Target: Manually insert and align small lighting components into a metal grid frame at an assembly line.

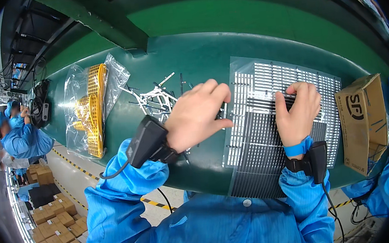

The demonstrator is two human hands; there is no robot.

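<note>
My left hand [198, 116] is over the green table, thumb and fingertips apart. A short dark-and-white strip [223, 111] shows in the gap between them; whether it is touched I cannot tell. To its left lies a loose heap of thin white and black strips [155, 98]. My right hand [298, 111] rests over a clear sheet [239, 65] covered with rows of small white and dark strips [257, 136]. Its thumb stands apart from the curled fingers, and the fingertips are near the upper dark rows. No held item shows in it.
Yellow perforated plastic parts [92, 108] in clear bags lie at the left of the table [174, 53]. An open cardboard box [361, 126] stands at the right edge. A green post [105, 24] meets the table's back. Co-workers [24, 133] and stacked cartons [57, 224] are farther left.
</note>
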